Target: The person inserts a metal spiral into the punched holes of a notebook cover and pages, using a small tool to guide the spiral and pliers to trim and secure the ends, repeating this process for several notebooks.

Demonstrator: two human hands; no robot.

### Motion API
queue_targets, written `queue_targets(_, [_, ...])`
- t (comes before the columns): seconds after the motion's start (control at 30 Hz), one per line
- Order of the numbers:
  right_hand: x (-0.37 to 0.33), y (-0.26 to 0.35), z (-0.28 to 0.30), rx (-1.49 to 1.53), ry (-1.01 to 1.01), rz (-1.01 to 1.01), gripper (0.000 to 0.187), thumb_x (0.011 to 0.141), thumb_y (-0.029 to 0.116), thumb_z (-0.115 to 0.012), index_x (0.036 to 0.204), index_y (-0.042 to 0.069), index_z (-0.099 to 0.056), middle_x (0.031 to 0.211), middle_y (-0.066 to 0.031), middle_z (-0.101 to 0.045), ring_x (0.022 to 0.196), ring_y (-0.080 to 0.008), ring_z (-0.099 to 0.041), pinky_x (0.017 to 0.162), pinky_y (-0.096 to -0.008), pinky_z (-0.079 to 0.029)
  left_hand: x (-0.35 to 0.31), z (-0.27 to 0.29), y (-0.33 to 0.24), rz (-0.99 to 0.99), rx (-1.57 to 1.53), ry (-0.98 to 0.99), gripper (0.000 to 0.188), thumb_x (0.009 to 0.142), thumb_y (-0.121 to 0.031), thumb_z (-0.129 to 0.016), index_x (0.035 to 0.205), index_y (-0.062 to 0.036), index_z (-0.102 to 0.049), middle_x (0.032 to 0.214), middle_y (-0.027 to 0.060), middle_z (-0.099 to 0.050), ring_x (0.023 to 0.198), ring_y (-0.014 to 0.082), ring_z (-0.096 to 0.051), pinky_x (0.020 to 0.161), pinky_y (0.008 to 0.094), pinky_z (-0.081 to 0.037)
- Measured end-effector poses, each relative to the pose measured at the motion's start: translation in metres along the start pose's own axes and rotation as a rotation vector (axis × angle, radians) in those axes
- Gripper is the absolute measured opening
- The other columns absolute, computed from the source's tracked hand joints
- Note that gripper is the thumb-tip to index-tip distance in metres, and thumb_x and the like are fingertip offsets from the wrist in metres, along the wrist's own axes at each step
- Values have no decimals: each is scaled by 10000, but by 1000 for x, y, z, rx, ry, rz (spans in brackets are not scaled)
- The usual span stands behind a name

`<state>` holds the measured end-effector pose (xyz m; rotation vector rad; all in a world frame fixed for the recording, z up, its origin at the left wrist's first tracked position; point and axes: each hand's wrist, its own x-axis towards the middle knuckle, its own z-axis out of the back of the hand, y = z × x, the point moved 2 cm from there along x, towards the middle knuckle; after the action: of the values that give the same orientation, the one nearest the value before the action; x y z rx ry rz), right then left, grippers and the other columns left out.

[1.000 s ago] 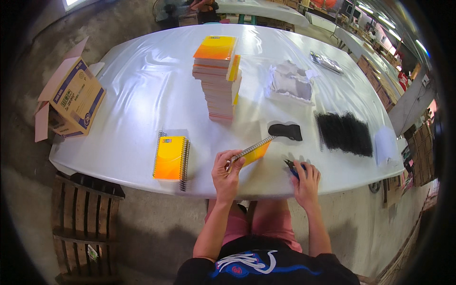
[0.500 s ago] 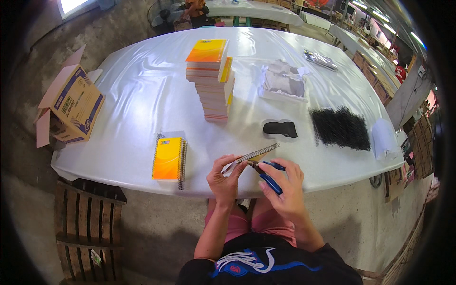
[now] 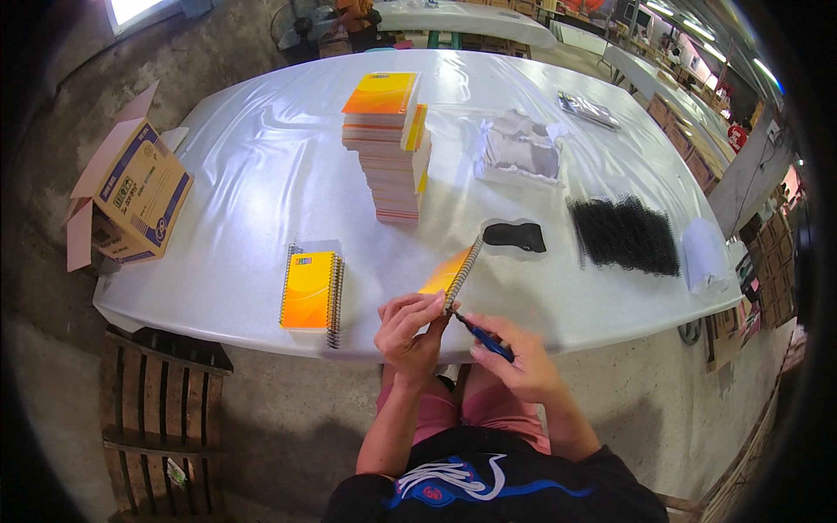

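Observation:
Between the fingers of my left hand (image 3: 411, 336) is a yellow-orange spiral notebook (image 3: 448, 272), tilted above the table's near edge with its coil on the right. My right hand (image 3: 516, 359) is closed around blue-handled pliers (image 3: 485, 337). Their dark jaws meet the coil's near end, close to my left fingertips; whether they grip the wire cannot be made out. To the left lies a small pile of yellow coil-bound notebooks (image 3: 307, 291). A black object (image 3: 514, 236), flat and rounded, lies just beyond the held notebook.
A tall stack of yellow-orange notebooks (image 3: 397, 166) stands mid-table. Right of it are a white paper-lined box (image 3: 520, 155) and a heap of black coils (image 3: 624, 236). An open cardboard box (image 3: 139, 193) sits at the left edge. A wooden pallet (image 3: 164, 427) is below left.
The notebook has turned, so its yellow cover now faces up and its coil points away from me. The pliers have shifted left and down to the coil's near end.

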<state>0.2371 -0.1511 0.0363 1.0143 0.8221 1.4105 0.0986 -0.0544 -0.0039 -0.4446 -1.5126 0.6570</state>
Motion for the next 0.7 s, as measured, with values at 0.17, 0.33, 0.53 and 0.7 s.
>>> queue_targets(0.17, [-5,-11,-13,1152,364,-419,520,966,208,-516,1425,139,-283,1035,-129,-598,865,-216,-622,752,-345,-504,3,6,-4,-135,11,-33,256,658,17,-787,877,-76,-693,822,50,-714,750,192,-655,723,283,-429])
queue_targets(0.33, [8,-31,-7,-354,-83,61,498,919,349,-555,1367,174,-427,1196,-149,-528,1117,-307,-520,940,-531,-384,0,12,15,392,-159,-277,258,790,-42,-748,1014,-20,-623,931,28,-622,785,83,-531,730,223,-423])
queue_targets(0.53, [19,-78,9,-1144,-355,-185,602,869,436,-591,1403,230,-405,1384,-158,-400,1276,-343,-385,1043,-644,-180,4,46,27,663,-628,-547,215,945,-120,-565,1139,-30,-543,1057,45,-572,978,110,-537,845,270,-459])
queue_targets(0.7, [79,-24,-33,-65,-196,176,644,876,287,-637,1429,127,-349,1435,-156,-365,1277,-310,-396,1049,-468,-304,16,70,9,512,-624,-643,199,972,-89,-490,1166,-46,-504,1087,53,-547,994,114,-542,853,268,-473])
